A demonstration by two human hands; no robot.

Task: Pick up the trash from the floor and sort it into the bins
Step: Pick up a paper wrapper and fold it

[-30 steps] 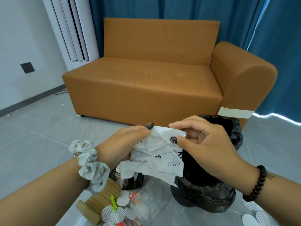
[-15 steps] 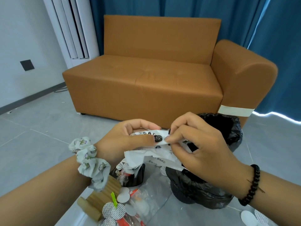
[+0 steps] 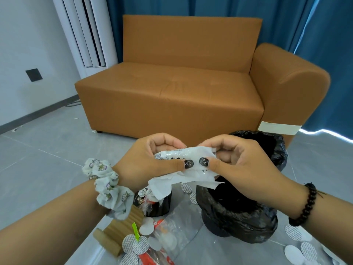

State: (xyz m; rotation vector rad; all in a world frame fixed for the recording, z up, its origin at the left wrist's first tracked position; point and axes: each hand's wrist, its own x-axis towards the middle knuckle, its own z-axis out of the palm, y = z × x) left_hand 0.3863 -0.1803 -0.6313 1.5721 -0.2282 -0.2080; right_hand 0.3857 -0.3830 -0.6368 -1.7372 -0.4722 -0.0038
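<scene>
A crumpled white wrapper [image 3: 183,175] with black print is held up in front of me by both hands. My left hand [image 3: 150,161] pinches its left half between thumb and curled fingers. My right hand [image 3: 235,161] pinches the right half the same way, thumbs almost touching. Just below and to the right stands a bin lined with a black bag [image 3: 238,215]. A second black-lined bin [image 3: 267,144] shows behind my right hand. Beneath the wrapper sits a small black cup [image 3: 158,205] stuffed with scraps.
Round white foil seals [image 3: 133,243], a clear plastic bag [image 3: 177,226], red packaging and a corrugated cardboard piece [image 3: 122,226] litter the grey tiled floor. More seals [image 3: 298,245] lie at the right. A brown sofa [image 3: 172,96] stands behind, before blue curtains.
The wrapper was spread open between my hands a second ago. Both hands have folded it down into a narrower band, with the thumbs now close together.
</scene>
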